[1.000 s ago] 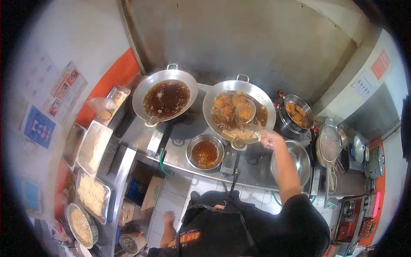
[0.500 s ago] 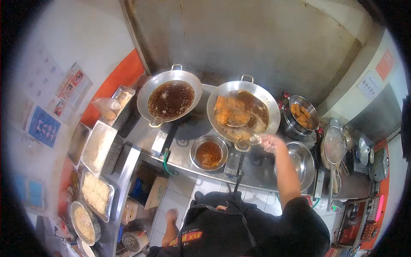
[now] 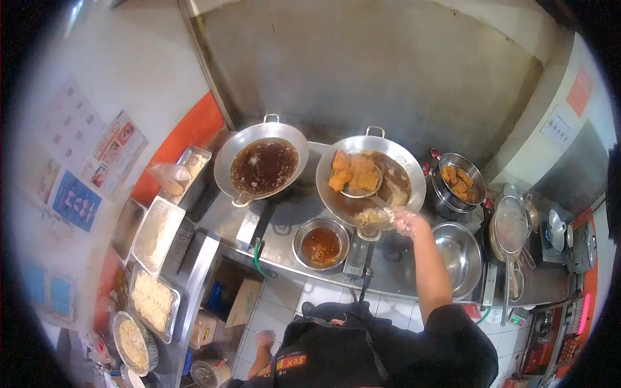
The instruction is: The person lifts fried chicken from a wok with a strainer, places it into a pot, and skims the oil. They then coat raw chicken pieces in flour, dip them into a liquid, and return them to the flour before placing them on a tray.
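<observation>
My right hand (image 3: pixel 406 223), in a thin clear glove, is closed on the handle of a skimmer (image 3: pixel 359 193) over the right wok (image 3: pixel 325 194). Several golden-brown fried pieces (image 3: pixel 354 171) rest on the skimmer's round head, above dark bubbling oil (image 3: pixel 391 191). Pale foam floats near the wok's front and right side. Low at the left of my body hangs my left hand (image 3: pixel 266 337), away from the counter; its fingers are too small and blurred to read.
A second wok of dark oil (image 3: pixel 223 171) stands left. In front sits a bowl of brown liquid (image 3: pixel 321 247). At right are a pot with fried pieces (image 3: pixel 460 183), a steel bowl (image 3: pixel 458 255) and strainers (image 3: pixel 511 223). Trays of flour or crumbs (image 3: pixel 154 301) line the left counter.
The skimmer has come up with the fried pieces gathered on it, more of its head now showing. My right hand stays near the wok's front right rim. The view has shifted slightly.
</observation>
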`<state>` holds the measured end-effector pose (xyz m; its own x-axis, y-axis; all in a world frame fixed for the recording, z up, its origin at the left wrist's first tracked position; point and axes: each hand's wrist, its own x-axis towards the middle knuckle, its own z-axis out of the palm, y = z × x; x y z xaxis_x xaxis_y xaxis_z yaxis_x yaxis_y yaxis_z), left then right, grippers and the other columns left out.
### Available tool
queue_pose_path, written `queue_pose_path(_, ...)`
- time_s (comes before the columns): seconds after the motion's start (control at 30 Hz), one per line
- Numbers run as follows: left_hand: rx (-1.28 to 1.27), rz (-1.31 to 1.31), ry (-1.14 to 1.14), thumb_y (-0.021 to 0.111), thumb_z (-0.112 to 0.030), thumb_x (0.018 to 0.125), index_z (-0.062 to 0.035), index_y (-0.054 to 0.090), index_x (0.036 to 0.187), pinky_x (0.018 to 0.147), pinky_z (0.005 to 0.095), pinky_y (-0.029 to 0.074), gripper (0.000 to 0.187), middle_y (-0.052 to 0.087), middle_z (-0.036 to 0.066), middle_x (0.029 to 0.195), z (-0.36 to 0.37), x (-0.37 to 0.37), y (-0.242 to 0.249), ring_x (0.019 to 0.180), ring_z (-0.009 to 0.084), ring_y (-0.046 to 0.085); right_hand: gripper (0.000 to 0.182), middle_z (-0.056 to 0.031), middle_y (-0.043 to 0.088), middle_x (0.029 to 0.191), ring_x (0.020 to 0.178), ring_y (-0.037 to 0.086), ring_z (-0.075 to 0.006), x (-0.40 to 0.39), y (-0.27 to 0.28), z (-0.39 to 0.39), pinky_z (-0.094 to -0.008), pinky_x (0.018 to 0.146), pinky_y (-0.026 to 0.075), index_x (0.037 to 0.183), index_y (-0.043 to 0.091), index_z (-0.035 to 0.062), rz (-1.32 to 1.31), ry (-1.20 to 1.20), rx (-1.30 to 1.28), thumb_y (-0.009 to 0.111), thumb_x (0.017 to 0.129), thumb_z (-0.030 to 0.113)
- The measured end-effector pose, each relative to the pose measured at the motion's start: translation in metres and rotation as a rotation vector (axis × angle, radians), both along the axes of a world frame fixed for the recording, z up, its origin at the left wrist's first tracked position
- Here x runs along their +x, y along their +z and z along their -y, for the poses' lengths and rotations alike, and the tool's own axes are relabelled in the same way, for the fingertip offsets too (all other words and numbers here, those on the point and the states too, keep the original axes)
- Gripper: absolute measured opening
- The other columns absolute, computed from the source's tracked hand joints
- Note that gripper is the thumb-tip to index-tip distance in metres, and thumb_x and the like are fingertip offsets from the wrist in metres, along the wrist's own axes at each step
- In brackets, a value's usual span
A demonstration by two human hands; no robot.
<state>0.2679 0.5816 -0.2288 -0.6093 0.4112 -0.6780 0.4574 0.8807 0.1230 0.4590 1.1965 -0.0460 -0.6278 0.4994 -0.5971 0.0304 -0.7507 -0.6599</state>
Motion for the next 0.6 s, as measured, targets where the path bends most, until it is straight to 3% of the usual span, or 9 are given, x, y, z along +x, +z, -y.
queue_pose_path(0.13,0.046,0.050,0.178,0.048,-0.029,0.082,-0.0145,0.063,0.103,0.089,0.0398,0.045,0.030,0.061,0.009,0.109,0.035,0.003,-0.085,0.104,0.0263,0.057,0.010,-0.0022,0.052,0.061,0.039,0.044,-0.0072,-0.001,-0.001,-0.002,-0.0178,0.029,0.034,0.092,0.054,0.0029,0.013,0.048,0.072,0.047,0.085,0.006)
queue_pose_path(0.2,0.103,-0.063,-0.104,0.049,-0.028,0.081,-0.0169,0.064,0.104,0.088,0.0370,0.046,0.029,0.061,0.007,0.110,0.042,-0.005,-0.101,0.106,0.0244,0.056,0.011,-0.0022,0.053,0.061,0.039,0.044,-0.0067,-0.007,0.016,0.007,-0.0181,0.030,0.034,0.092,0.055,0.0036,0.011,0.021,0.088,0.047,0.085,0.006)
queue_pose_path(0.23,0.105,-0.067,-0.108,0.049,-0.028,0.081,-0.0169,0.064,0.104,0.088,0.0370,0.046,0.029,0.061,0.007,0.110,0.039,-0.015,-0.109,0.106,0.0244,0.056,0.012,-0.0020,0.054,0.062,0.039,0.045,-0.0066,-0.008,0.022,0.012,-0.0187,0.031,0.035,0.092,0.056,0.0038,-0.010,0.020,0.125,0.046,0.085,0.005)
queue_pose_path(0.3,-0.063,-0.077,-0.380,0.050,-0.026,0.080,-0.0200,0.064,0.105,0.087,0.0348,0.046,0.029,0.060,0.005,0.112,0.043,-0.020,-0.123,0.106,0.0237,0.055,0.014,-0.0017,0.055,0.063,0.040,0.045,-0.0065,0.000,0.015,0.016,-0.0192,0.032,0.036,0.092,0.058,0.0041,-0.016,0.018,0.149,0.046,0.084,0.005)
queue_pose_path(0.5,0.117,-0.020,-0.157,0.050,-0.025,0.080,-0.0184,0.064,0.101,0.088,0.0352,0.045,0.026,0.060,0.006,0.112,0.044,-0.026,-0.124,0.105,0.0237,0.056,0.014,-0.0026,0.057,0.068,0.048,0.051,-0.0107,-0.007,-0.021,0.002,-0.0215,0.039,0.040,0.093,0.058,0.0022,-0.091,-0.017,0.106,0.050,0.082,0.004)
queue_pose_path(0.6,0.185,-0.206,-0.294,0.050,-0.023,0.079,-0.0186,0.065,0.099,0.089,0.0349,0.045,0.025,0.061,0.006,0.110,0.047,-0.029,-0.126,0.104,0.0227,0.056,0.007,-0.0037,0.053,0.064,0.047,0.051,-0.0118,-0.020,-0.008,0.006,-0.0212,0.038,0.040,0.085,0.054,0.0027,-0.151,-0.069,0.090,0.052,0.081,-0.002)
